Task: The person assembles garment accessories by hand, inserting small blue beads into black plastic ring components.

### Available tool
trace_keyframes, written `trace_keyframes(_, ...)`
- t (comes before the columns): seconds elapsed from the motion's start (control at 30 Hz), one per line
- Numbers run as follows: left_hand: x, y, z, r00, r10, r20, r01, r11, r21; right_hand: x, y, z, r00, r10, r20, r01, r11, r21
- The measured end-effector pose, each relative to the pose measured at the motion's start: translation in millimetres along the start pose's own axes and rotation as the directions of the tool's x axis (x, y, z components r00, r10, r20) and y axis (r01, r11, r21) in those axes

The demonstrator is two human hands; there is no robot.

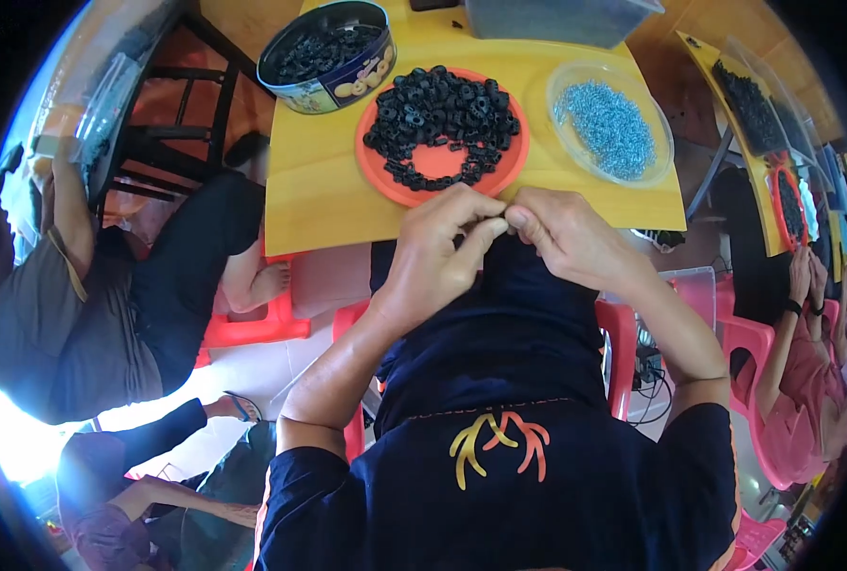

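Both hands meet fingertip to fingertip at the near edge of the yellow table [300, 205], left hand [439, 249] and right hand [564, 233] each pinched narrow on something too small to identify (hidden between the fingers), just below the orange plate [378, 167] of black rings [442, 119], kept within reach

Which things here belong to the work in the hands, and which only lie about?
In use: left hand, right hand, orange plate of black rings, clear bowl of silver screws.
Lying about: round tin, grey box.
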State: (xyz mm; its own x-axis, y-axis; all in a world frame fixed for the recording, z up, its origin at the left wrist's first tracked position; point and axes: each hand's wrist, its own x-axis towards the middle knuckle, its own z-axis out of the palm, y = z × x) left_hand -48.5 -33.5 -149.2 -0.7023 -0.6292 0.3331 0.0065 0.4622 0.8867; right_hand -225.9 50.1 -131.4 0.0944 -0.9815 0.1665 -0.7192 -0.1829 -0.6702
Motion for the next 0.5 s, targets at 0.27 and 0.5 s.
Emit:
trace_keyframes(0.27,7,2,-13,0.978,-0.201,0.048,0.191,0.792,-0.579,11,2,-18,0.98,0.2,-0.006,-0.165,0.824,0.543)
trace_keyframes(0.5,8,1,-17,0.972,-0.222,0.074,0.209,0.679,-0.704,7,3,-15,0.976,0.216,-0.015,-0.166,0.791,0.588)
